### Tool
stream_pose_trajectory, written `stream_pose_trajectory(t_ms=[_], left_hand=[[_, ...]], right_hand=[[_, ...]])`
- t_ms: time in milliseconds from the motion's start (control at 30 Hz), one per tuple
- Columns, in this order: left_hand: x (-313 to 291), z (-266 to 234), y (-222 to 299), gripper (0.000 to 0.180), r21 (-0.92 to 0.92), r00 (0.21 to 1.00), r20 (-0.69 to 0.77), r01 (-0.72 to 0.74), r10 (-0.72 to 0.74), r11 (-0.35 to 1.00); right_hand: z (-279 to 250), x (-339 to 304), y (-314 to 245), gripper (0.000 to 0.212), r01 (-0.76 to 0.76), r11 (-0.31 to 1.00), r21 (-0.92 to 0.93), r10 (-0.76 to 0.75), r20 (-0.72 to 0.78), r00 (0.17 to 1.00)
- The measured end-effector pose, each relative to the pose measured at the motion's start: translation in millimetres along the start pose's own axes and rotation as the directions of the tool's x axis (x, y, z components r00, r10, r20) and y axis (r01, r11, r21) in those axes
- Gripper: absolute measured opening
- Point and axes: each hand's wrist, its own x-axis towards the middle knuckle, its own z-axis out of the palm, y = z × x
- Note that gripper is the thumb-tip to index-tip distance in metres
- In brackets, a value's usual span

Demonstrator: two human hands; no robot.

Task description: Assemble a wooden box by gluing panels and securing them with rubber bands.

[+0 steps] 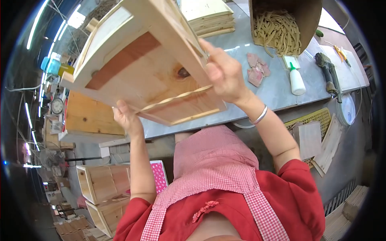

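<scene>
Both my hands hold a tilted pale wooden box (pixel 161 80) above the grey tabletop (pixel 237 104). One face of it is turned toward me, with a reddish-brown band, a dark knot and thin wooden strips near its lower edge. My left hand (pixel 128 118) is closed on the lower left edge, its thumb on the face. Higher up, my right hand (pixel 226 74) grips the right side, with some fingers hidden behind the wood. Right of the box, pink scraps (pixel 257 70) lie on the table beside a white squeeze bottle (pixel 297 82) with a green tip.
A stack of thin boards (pixel 211 20) is at the back. A brown container (pixel 311 24) with tan strips stands to its right. A nail gun (pixel 329 76) and orange-handled pliers (pixel 341 53) lie at the right. Wooden boxes (pixel 102 182) and a yellow crate (pixel 321 116) stand below table height.
</scene>
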Motion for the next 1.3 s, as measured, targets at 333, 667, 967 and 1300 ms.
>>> stream_pose_trajectory(t_ms=[333, 667, 967, 1300], left_hand=[[111.3, 24.7, 192.6, 0.049, 0.005, 0.545, 0.274, -0.825, 0.792, 0.566], [129.8, 86.7, 222.8, 0.029, -0.122, 0.432, 0.830, -0.477, 0.352, 0.871], [131.2, 95.0, 220.6, 0.025, -0.205, 0.371, 0.843, -0.448, 0.389, 0.870], [113.4, 94.4, 235.7, 0.029, -0.191, 0.431, 0.745, -0.593, 0.509, 0.782]], right_hand=[[31.9, -18.5, 96.3, 0.055, -0.777, 0.629, -0.021, 0.754, 0.260, 0.604], [57.2, -25.2, 123.6, 0.039, -0.796, 0.602, 0.058, 0.742, 0.327, 0.585], [37.2, 72.3, 75.5, 0.034, -0.452, 0.860, 0.237, 0.475, -0.046, 0.879], [-60.8, -103.1, 68.6, 0.015, -0.553, 0.741, -0.381, 0.633, 0.119, 0.765]])
